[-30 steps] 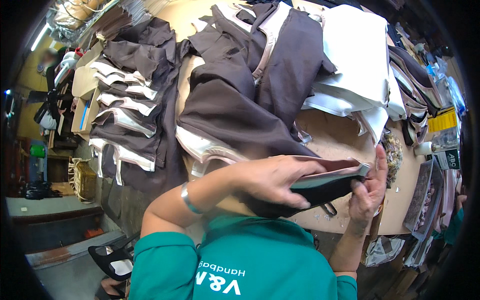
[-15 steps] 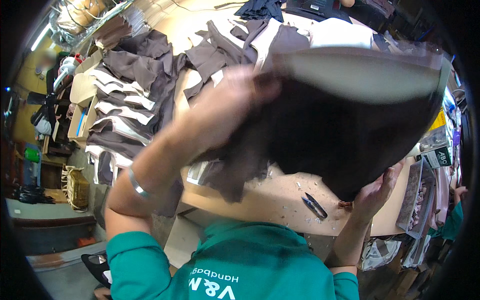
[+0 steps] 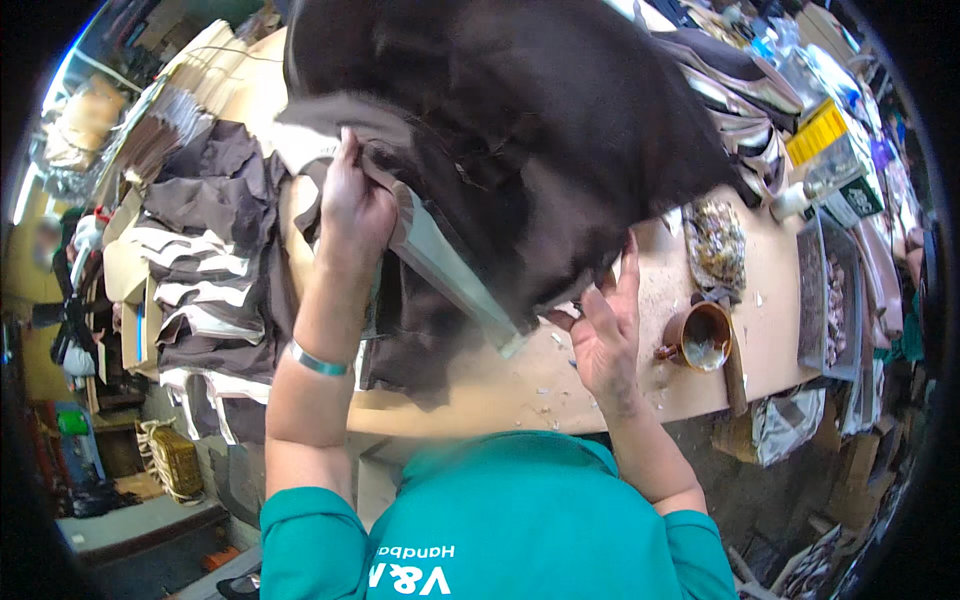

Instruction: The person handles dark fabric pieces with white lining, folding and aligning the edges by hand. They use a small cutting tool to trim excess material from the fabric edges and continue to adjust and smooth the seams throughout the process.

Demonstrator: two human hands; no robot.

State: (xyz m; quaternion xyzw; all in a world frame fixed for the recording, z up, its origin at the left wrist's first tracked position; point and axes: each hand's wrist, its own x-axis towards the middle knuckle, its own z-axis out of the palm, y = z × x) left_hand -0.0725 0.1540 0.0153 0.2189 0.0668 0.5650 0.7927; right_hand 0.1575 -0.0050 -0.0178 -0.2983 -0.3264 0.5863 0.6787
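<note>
A large dark brown fabric piece (image 3: 500, 110) covers the upper middle of the view, with a pale facing strip (image 3: 450, 270) along its near edge. My left hand (image 3: 355, 210) grips it at the upper end of that strip, fingers closed on the cloth. My right hand (image 3: 610, 330) is palm up with fingers apart, its fingertips at the fabric's lower right edge. More dark cloth lies beneath, partly hidden.
Layered dark and white pieces (image 3: 200, 270) lie at left. A brown mug (image 3: 690, 335), a lumpy cluttered pad (image 3: 715, 250) and a white bottle (image 3: 790, 200) are on the table (image 3: 760, 370) at right, near a clear bin (image 3: 830, 300) and a yellow box (image 3: 815, 140).
The fabric has been lifted, turned and carried up and away from my body. My left hand moved forward, my right hand's fingers spread, and the mug came into sight. The camera view shifted.
</note>
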